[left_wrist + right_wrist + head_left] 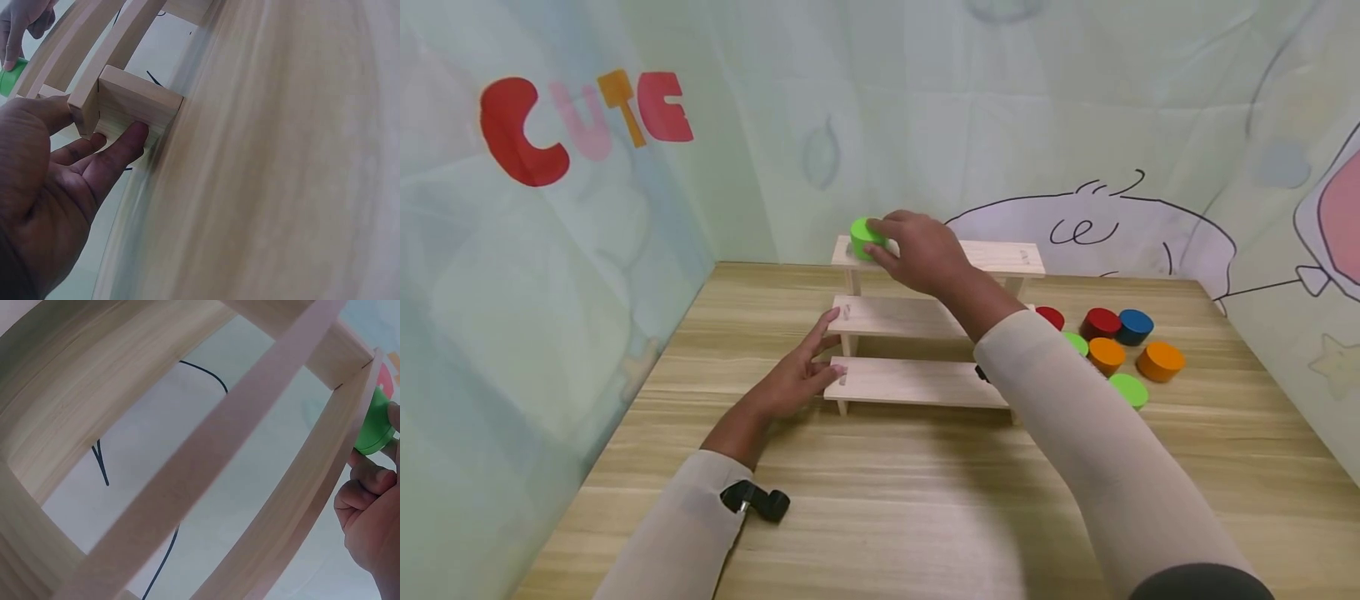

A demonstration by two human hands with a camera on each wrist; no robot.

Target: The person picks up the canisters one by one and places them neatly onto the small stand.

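Note:
A light wooden three-step rack [917, 382] stands on the table. My right hand [925, 250] pinches a bright green round block [862, 237] between thumb and fingers at the left end of the top step. The right wrist view shows the green block [375, 425] at the board's edge, with the fingers around it. My left hand [793, 379] grips the rack's left end, its thumb on the lowest step and a finger at the middle step. In the left wrist view, fingertips [134, 140] lie against the side support beneath the step.
Right of the rack, several round blocks lie on the table: red [1101, 323], blue [1135, 327], orange [1161, 362] and green [1128, 390]. My right forearm partly hides some. A printed cloth backdrop [880, 125] rises behind the table [880, 500] and along its sides.

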